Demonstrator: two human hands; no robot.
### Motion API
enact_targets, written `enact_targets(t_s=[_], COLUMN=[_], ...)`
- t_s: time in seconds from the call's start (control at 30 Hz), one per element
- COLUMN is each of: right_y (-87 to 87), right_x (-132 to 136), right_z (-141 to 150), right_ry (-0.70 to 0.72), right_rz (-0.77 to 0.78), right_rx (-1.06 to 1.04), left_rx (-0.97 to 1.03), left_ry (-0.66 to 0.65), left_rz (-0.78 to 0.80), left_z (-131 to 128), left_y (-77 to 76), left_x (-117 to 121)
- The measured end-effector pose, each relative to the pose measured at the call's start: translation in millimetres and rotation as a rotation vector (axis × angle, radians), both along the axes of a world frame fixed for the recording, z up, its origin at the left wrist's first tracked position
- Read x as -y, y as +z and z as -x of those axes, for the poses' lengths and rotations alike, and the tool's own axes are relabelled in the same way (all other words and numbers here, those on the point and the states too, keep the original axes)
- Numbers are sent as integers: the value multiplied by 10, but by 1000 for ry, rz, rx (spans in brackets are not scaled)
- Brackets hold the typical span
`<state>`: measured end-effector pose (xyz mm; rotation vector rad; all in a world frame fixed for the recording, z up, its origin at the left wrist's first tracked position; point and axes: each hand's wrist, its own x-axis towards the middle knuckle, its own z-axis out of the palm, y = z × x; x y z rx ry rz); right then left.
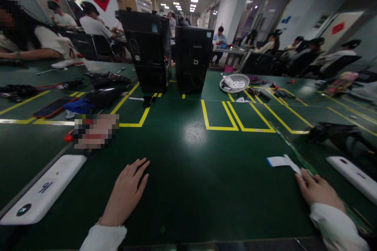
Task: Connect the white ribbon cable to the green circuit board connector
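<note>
My left hand (127,188) lies on the green tabletop (188,188), palm down with its fingers stretched out, and holds nothing. At the right, the fingers of my right hand (318,189) are closed on one end of a white flat ribbon cable (279,160). The cable is folded at an angle, and its free end, tipped in blue, points left over the table. My right fingertips partly hide the held end. Just beyond that hand runs a green strip (294,149) along a table seam.
White power banks (44,188) lie at the left and right (353,176). Two black computer towers (193,60) stand ahead. A white basket (235,83) with small items, a blue cloth-like item (79,106), a phone (55,106) and tools lie beyond yellow tape. Several people sit around.
</note>
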<state>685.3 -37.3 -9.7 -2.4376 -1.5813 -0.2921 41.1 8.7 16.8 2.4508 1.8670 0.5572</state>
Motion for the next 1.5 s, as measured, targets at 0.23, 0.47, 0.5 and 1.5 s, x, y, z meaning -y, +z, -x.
enact_targets(t_s=[0.23, 0.47, 0.5, 1.5], right_y=[369, 487, 470, 270], right_x=[-675, -1036, -1043, -1282], right_z=[196, 301, 293, 444], right_ry=[-268, -268, -262, 12], right_rz=[144, 148, 135, 78], right_rx=[-131, -181, -184, 26], left_rx=[5, -13, -11, -19], left_ry=[5, 19, 22, 31], left_rz=[14, 57, 60, 62], left_z=[-2, 17, 20, 33], left_y=[8, -10, -12, -29], left_x=[6, 18, 20, 8])
